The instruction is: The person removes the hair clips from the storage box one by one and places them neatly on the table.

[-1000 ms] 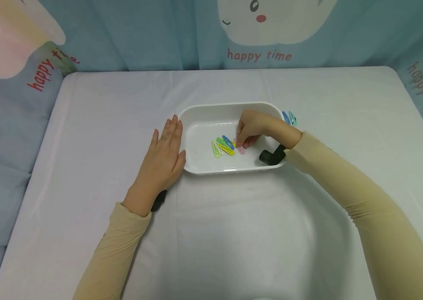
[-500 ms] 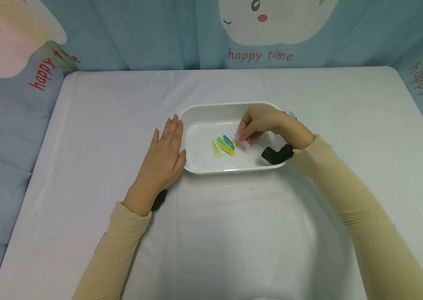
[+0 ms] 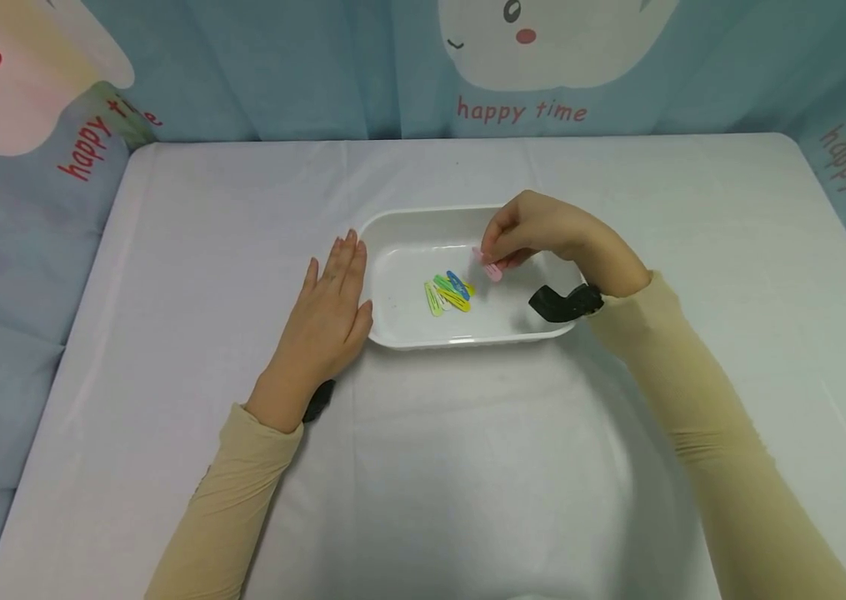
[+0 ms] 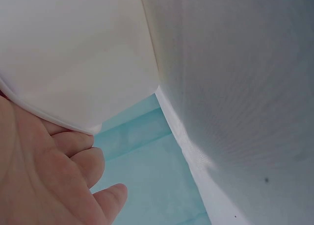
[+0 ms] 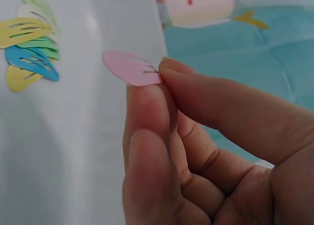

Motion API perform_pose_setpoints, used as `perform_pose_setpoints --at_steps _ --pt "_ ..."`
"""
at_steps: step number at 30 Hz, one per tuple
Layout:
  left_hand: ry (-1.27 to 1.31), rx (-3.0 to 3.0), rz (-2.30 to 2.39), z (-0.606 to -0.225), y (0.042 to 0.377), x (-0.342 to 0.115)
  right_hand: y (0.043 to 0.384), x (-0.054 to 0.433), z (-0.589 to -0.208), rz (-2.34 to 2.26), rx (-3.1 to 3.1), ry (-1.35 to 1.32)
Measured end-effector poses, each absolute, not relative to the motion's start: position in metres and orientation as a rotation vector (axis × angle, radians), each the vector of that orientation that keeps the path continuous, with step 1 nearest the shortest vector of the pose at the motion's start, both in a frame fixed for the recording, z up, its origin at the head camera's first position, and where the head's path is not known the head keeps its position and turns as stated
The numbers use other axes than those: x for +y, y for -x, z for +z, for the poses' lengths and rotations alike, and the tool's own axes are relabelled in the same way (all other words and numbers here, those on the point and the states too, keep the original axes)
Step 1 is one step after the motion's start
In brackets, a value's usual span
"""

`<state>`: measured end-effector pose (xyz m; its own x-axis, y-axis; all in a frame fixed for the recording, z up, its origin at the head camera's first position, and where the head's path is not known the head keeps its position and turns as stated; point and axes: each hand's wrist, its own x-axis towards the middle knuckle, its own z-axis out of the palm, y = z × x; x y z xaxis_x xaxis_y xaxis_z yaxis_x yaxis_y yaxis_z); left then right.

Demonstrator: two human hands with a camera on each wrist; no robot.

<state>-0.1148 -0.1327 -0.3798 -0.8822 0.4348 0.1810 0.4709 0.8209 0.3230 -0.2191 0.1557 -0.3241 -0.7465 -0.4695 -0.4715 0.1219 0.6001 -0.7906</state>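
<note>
My right hand [image 3: 553, 229] pinches a pink snap hair clip [image 5: 128, 68] between thumb and fingertips, above the white tray [image 3: 407, 250]. Several other snap clips lie in a loose overlapping heap on the tray's floor. Among them are a blue clip [image 3: 458, 285], a yellow clip [image 3: 454, 301] and a light green clip [image 3: 433, 298]; the right wrist view also shows a white clip [image 5: 29, 12]. My left hand [image 3: 325, 321] rests with straight fingers against the tray's left end. From below, in the left wrist view, its fingertips touch the tray rim [image 4: 59, 123].
A white cloth covers the table [image 3: 468, 467]. Blue curtain fabric [image 3: 302, 67] with printed cartoon figures hangs behind and beside it. Black wrist devices sit at both cuffs, the right device [image 3: 565, 304] over the tray's near right corner.
The pink clip has come up off the tray floor in my right hand, which has moved up and right. Clips beyond the tray's right end are now hidden. My left hand stays put.
</note>
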Motion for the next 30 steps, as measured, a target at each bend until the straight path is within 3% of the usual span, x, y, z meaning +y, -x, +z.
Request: perform_pose_setpoints --at_steps 30 --pt "0.721 -2.914 -0.553 -0.379 0.114 -0.133 0.199 0.215 -0.322 -1.631 2.067 0.284"
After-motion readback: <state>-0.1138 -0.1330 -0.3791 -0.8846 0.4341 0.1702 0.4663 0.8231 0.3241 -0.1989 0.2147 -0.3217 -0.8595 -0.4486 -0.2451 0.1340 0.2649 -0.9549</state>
